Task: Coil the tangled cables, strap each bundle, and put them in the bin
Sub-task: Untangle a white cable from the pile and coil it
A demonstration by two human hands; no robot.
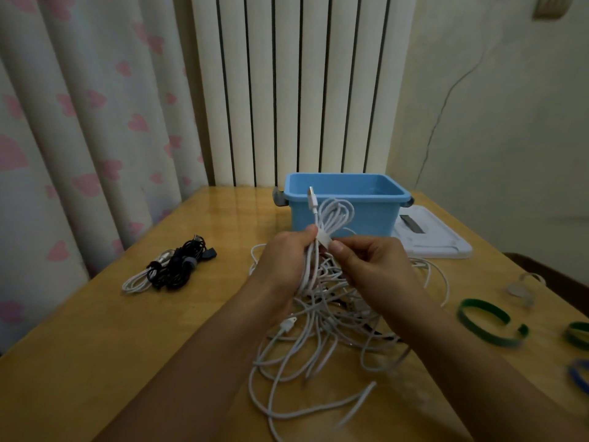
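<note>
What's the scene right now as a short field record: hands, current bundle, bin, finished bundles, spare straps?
left hand: grips the white coil below its loops
right hand: pinches the white strap wrapped round the coil
tangle: loose white cables on the table, under the hands
bin: blue, open, no cables visible inside
finished bundles: black and white, on the table at left
spare straps: green and blue, at right

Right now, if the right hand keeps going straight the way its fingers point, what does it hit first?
Probably the white strap around the coiled white cable, then the left hand. Depth is unclear.
</note>
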